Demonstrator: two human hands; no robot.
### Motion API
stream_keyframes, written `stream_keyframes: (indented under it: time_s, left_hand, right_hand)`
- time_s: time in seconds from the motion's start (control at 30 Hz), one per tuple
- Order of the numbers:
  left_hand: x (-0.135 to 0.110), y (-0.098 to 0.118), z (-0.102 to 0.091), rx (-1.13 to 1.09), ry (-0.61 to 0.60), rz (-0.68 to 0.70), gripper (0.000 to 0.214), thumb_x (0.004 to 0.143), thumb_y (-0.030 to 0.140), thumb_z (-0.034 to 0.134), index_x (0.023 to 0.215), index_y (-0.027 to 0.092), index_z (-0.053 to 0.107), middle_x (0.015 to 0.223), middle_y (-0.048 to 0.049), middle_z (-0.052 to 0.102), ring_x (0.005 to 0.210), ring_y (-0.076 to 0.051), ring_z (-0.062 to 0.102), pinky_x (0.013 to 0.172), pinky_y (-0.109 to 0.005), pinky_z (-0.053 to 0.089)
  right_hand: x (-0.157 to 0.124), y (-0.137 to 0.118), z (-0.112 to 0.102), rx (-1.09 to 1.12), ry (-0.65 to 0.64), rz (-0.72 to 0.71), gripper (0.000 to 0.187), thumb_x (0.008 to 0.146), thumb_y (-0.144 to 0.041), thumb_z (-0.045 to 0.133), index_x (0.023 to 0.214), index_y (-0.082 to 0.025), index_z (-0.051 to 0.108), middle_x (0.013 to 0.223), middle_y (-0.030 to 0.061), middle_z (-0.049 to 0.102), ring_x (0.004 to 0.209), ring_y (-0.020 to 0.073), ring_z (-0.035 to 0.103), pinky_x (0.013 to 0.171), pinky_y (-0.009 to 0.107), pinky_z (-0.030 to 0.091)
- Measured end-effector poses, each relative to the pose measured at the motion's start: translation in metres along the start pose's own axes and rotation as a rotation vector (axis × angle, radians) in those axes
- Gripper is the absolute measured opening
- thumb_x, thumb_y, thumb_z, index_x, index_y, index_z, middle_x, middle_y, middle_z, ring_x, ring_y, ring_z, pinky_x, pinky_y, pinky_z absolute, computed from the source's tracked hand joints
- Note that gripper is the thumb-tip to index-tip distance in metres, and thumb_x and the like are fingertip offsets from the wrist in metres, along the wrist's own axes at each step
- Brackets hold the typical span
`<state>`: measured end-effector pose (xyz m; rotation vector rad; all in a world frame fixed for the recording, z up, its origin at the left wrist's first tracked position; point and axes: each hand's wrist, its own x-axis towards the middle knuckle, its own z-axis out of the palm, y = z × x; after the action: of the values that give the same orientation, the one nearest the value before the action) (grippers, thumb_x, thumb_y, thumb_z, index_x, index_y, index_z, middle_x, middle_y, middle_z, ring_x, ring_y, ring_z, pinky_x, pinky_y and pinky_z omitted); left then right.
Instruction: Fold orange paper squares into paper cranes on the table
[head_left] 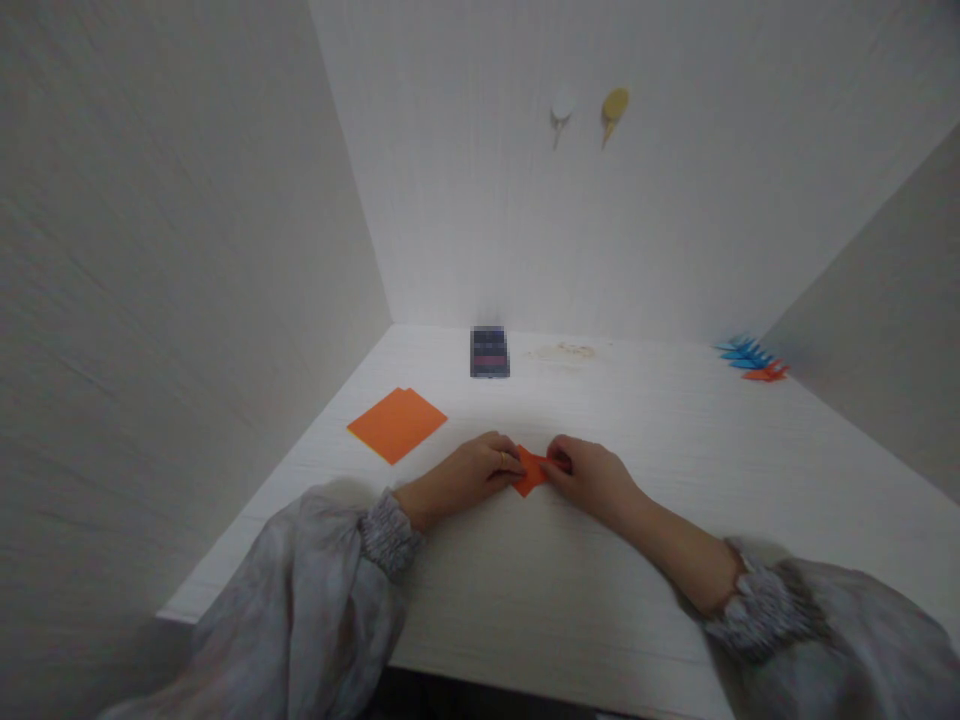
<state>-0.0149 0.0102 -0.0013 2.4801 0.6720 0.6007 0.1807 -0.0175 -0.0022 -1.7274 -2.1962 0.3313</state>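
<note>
A small folded piece of orange paper [531, 470] lies on the white table [525, 590] between my two hands. My left hand [469, 475] pinches its left edge with curled fingers; a ring shows on one finger. My right hand [592, 475] grips its right edge, fingers closed over the paper. Both hands rest on the tabletop near the middle. Part of the paper is hidden under my fingers.
A stack of flat orange paper squares [396, 423] lies to the left. A dark phone-like object [490, 352] sits at the back by the wall. Several folded blue and orange paper shapes [752, 358] lie at the back right. Walls close in on three sides.
</note>
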Motion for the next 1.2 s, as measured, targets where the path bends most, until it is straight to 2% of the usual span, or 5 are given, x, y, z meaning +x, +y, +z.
stream_keyframes:
  time_s: [0.1, 0.2, 0.27, 0.53, 1.2]
  left_hand:
    - [0.0005, 0.0000, -0.0001, -0.018, 0.011, -0.013, 0.020, 0.080, 0.023, 0.047, 0.090, 0.019, 0.064, 0.093, -0.0066, 0.060, 0.086, -0.015, 0.053, 0.081, -0.029, 0.041]
    - [0.0003, 0.0005, -0.0003, -0.015, 0.017, -0.030, 0.019, 0.079, 0.024, 0.048, 0.089, 0.019, 0.064, 0.092, -0.0063, 0.060, 0.086, -0.015, 0.053, 0.081, -0.029, 0.041]
    - [-0.0003, 0.0007, -0.0003, -0.008, 0.022, -0.032, 0.020, 0.080, 0.024, 0.048, 0.089, 0.019, 0.064, 0.091, -0.0057, 0.059, 0.086, -0.015, 0.053, 0.082, -0.029, 0.040]
    - [-0.0007, 0.0030, -0.0015, 0.048, 0.019, -0.052, 0.018, 0.080, 0.025, 0.048, 0.086, 0.018, 0.063, 0.090, -0.0044, 0.058, 0.084, -0.014, 0.053, 0.079, -0.026, 0.041]
    - [0.0006, 0.0069, -0.0002, 0.130, 0.039, -0.099, 0.012, 0.080, 0.020, 0.047, 0.082, 0.016, 0.058, 0.085, -0.0027, 0.057, 0.080, -0.013, 0.051, 0.074, -0.024, 0.041]
  right_hand:
    - [-0.0038, 0.0042, -0.0041, 0.004, 0.091, -0.258, 0.018, 0.077, -0.026, 0.050, 0.093, -0.021, 0.059, 0.092, 0.0068, 0.056, 0.071, 0.0143, 0.052, 0.061, 0.026, 0.037]
    - [-0.0055, 0.0052, -0.0075, -0.043, 0.091, -0.531, 0.016, 0.080, -0.026, 0.048, 0.085, -0.022, 0.063, 0.087, 0.0065, 0.057, 0.080, 0.0182, 0.050, 0.070, 0.032, 0.036]
    - [-0.0050, 0.0048, -0.0071, -0.022, 0.047, -0.606, 0.019, 0.082, -0.029, 0.047, 0.085, -0.023, 0.064, 0.084, 0.0061, 0.058, 0.079, 0.0183, 0.050, 0.071, 0.032, 0.036]
    - [0.0002, 0.0093, 0.0021, 0.131, 0.014, -0.576, 0.021, 0.083, -0.028, 0.045, 0.085, -0.020, 0.065, 0.083, 0.0070, 0.059, 0.077, 0.0164, 0.052, 0.070, 0.030, 0.042]
    - [0.0003, 0.0084, 0.0010, 0.156, 0.010, -0.576, 0.017, 0.081, -0.027, 0.049, 0.083, -0.018, 0.063, 0.081, 0.0069, 0.057, 0.075, 0.0162, 0.051, 0.069, 0.030, 0.043]
